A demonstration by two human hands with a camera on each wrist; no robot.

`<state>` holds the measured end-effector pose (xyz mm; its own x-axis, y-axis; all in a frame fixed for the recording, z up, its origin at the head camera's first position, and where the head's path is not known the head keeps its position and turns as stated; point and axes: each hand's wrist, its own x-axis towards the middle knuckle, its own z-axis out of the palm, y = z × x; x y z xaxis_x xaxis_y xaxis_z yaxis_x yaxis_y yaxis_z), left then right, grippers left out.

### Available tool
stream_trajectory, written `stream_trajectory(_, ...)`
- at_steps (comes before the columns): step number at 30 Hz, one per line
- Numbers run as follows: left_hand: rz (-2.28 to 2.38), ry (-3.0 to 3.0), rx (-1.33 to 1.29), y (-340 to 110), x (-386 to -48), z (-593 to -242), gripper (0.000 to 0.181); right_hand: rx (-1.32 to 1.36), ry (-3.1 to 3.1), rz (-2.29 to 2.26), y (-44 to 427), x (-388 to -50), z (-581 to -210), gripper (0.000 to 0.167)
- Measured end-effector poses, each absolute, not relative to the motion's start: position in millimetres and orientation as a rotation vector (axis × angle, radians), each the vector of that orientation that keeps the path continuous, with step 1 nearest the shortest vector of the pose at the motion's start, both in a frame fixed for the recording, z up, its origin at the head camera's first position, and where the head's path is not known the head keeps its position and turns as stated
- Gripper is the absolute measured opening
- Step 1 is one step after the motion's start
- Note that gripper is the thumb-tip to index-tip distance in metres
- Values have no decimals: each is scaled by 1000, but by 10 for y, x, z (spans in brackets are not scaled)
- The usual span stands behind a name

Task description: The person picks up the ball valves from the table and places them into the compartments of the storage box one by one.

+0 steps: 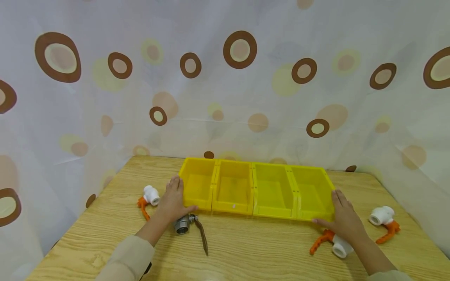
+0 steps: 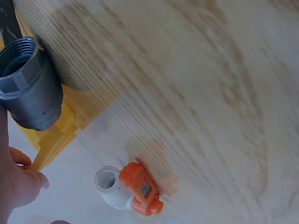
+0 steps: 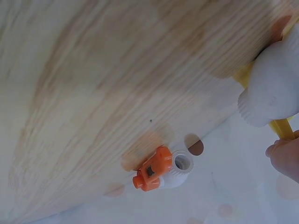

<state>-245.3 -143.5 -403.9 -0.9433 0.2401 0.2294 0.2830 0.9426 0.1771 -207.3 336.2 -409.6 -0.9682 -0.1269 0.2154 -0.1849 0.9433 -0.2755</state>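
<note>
A joined row of several yellow bins [image 1: 232,207] stands across the far half of the wooden table. My left hand [image 1: 172,201] grips its left end, thumb at the front and fingers along the side; the left wrist view shows the yellow edge [image 2: 46,144] between thumb and fingers. At the right end my right hand [image 1: 346,218] holds the bin wall the same way. Just below the left hand lies a metal ball valve [image 1: 182,225] with a long dark lever. A white plastic valve [image 1: 341,246] with an orange handle lies beneath the right hand, partly hidden by it.
Left of the left hand lies a white valve [image 1: 151,195] with an orange handle. Another white valve [image 1: 381,216] with an orange handle lies near the table's right edge. A patterned curtain [image 1: 258,93] hangs behind the wooden table [image 1: 246,249].
</note>
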Motion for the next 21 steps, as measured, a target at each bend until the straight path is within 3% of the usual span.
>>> stream_trajectory(21,-355,-2899,-387,-1431,-2434,-4041,103,260,-2839,435,3357,-2015,-4138,112)
